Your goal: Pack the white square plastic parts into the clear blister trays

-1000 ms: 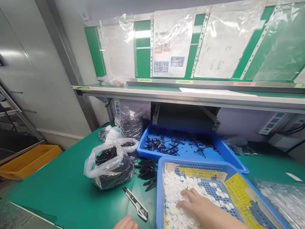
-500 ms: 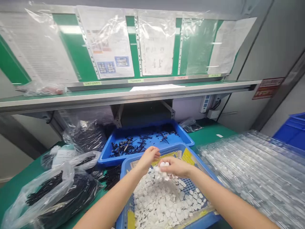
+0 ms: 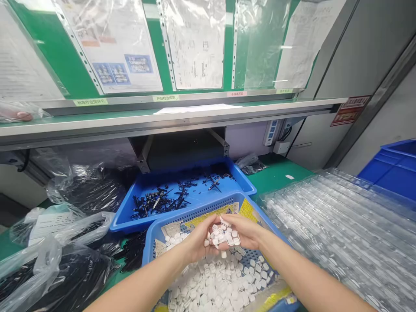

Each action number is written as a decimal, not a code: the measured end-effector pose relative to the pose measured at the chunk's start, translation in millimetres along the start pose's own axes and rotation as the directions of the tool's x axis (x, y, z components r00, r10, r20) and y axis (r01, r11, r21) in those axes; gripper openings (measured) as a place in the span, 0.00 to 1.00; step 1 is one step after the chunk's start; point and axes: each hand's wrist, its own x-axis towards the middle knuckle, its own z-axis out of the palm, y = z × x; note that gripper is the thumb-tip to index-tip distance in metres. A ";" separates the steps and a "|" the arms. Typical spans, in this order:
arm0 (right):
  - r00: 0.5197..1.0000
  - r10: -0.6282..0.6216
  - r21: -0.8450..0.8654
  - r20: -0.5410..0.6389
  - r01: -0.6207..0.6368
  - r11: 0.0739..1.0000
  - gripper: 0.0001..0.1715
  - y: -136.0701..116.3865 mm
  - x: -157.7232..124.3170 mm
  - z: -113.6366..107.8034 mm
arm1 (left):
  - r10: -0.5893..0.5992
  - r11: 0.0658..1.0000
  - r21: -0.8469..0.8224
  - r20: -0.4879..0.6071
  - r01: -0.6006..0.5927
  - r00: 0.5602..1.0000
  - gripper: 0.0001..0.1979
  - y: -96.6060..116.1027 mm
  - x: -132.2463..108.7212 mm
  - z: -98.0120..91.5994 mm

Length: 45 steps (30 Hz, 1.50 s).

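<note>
Left hand [image 3: 198, 240] and right hand [image 3: 247, 232] now brought together over basket [image 3: 208, 208]; bigger heap of white discs [image 3: 222, 236] is cupped, fingers [image 3: 235, 220] curled around it.

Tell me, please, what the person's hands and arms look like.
The left hand and right hand are ungloved, with no rings visible. The left forearm and right forearm are bare to the picture's edge: no sleeves, watch or wristband shows.

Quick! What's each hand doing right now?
Left hand: cupped, holding white pieces over the blue basket.
Right hand: cupped, holding the same white pieces.
</note>
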 end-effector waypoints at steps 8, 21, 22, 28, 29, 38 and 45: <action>0.990 -0.012 0.179 0.139 -0.013 0.984 0.24 -11.6 -6.5 -5.5 | 0.199 0.960 0.224 -0.134 -0.165 0.971 0.20 5.5 -1.8 -3.1; 0.978 -0.086 0.213 0.191 0.044 0.976 0.25 -13.9 -13.1 -2.2 | 0.362 0.878 0.357 -0.059 -0.319 0.930 0.18 6.7 -7.0 0.3; 0.973 -0.089 0.206 0.212 0.045 0.978 0.25 -14.2 -13.6 -1.8 | 0.374 0.873 0.359 -0.056 -0.331 0.926 0.19 7.0 -7.4 0.2; 0.974 -0.108 0.151 0.198 0.078 0.985 0.20 -14.1 -15.5 2.3 | 0.408 0.830 0.450 -0.087 -0.330 0.909 0.16 7.0 -5.6 -2.8; 0.980 -0.104 0.138 0.167 0.081 0.987 0.20 -13.9 -15.5 2.5 | 0.408 0.827 0.456 -0.087 -0.328 0.909 0.15 7.2 -4.9 -3.6; 0.997 -0.080 0.035 0.018 0.080 0.996 0.22 -9.9 -15.9 5.0 | 0.639 0.424 0.855 -0.047 -0.300 0.768 0.08 11.3 -11.4 -9.2; 0.992 -0.091 -0.050 0.085 0.095 0.994 0.15 -7.9 -13.8 5.5 | 0.676 0.256 0.873 0.145 -0.415 0.723 0.09 12.3 -12.2 -13.6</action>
